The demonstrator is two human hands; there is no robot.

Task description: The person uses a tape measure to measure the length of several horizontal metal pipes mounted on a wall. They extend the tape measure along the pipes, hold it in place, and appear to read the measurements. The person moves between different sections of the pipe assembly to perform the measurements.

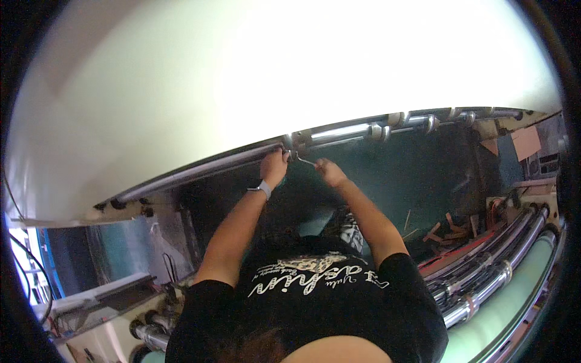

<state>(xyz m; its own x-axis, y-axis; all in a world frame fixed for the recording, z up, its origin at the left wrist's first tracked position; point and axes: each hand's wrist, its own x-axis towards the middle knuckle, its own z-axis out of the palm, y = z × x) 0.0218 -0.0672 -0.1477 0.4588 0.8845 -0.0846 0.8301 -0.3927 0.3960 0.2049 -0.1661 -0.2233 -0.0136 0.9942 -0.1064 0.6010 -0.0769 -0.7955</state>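
A long metal shaft with several shiny ring collars runs under the front edge of a large white machine cover. My left hand, with a watch on its wrist, is up at this shaft. Its fingers are curled closed beside a metal collar; what they grip is hidden. Just to the right, my right hand is closed on a thin, bent metal tool, which looks like a hex key. The key's bent end reaches up beside my left fingertips, close under the collar. Whether it touches the collar is too small to tell.
Overhead, the white curved machine cover fills the far side. Behind me at the right are metal rollers and a pale green roller. Wood scraps lie on the floor at the right. A machine frame stands at lower left.
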